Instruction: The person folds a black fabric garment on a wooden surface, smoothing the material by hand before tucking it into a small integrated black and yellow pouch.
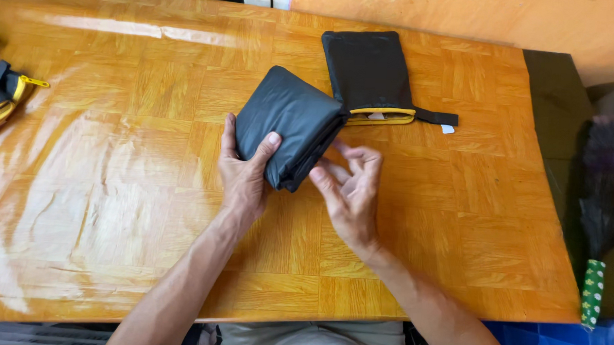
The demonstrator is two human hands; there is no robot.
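Note:
A folded dark grey fabric bundle (288, 121) lies on the glossy wooden table (116, 186). My left hand (242, 170) grips its near left edge, thumb on top. My right hand (350, 191) hovers just right of the bundle's near corner, fingers spread and curled, holding nothing. Behind the bundle lies a flat black pouch (366, 69) with a yellow-trimmed zipper opening (384, 116) and a short black strap (437, 117); the bundle's far right corner touches the pouch's opening.
Another black and yellow item (0, 94) sits at the table's left edge. A dark strip (555, 93) runs along the table's right end, with a dark duster with a green patterned handle (593, 291) beyond it. An orange wall (462, 15) stands behind.

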